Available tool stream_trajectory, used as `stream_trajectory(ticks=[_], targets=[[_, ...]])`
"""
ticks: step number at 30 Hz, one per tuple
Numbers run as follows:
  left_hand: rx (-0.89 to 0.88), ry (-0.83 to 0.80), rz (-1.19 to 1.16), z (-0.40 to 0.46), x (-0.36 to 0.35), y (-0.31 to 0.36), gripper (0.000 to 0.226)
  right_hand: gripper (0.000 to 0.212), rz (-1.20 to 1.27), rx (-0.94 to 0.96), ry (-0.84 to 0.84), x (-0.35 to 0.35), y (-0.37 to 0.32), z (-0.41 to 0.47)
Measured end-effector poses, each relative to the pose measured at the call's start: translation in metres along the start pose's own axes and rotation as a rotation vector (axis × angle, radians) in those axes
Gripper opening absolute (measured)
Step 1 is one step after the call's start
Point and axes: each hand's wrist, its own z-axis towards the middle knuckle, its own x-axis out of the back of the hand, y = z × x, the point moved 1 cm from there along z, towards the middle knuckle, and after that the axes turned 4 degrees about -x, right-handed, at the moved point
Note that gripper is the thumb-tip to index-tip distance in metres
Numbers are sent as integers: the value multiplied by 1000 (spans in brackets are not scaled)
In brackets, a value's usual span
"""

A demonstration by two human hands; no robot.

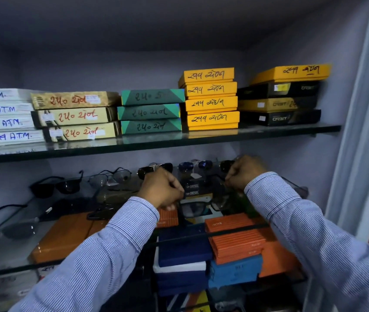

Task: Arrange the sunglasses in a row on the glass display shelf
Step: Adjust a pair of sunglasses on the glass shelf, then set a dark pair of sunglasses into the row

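Both hands, left (163,190) and right (244,174), pinch closed on dark sunglasses (193,208) mid-shelf (10,270); placing step, next set it into back-edge row

Two glass shelves in a grey alcove; the upper glass shelf (269,132) carries five stacks of flat labelled boxes: white boxes (3,117) at left, beige boxes (75,115), green boxes (151,111), yellow boxes (210,99), black boxes (280,104) at right; the lower glass shelf (10,255) carries sunglasses (55,186) in a rough row along the back, and more pairs lie nearer at left.
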Motion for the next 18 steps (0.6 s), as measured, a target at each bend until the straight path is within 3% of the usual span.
stream_trajectory(ticks=[6,11,14,18], targets=[[60,-33,-44,6,-16,11,6,22,-51,-67,-61,-3,16,16],[67,-21,-23,8,-23,15,11,53,-80,-85,-57,-9,25,24],[47,-20,-15,6,-24,17,13,54,-135,-71,-53,-5,22,19],[26,-21,-26,-5,-8,13,13,36,-207,-19,-10,3,10,3]])
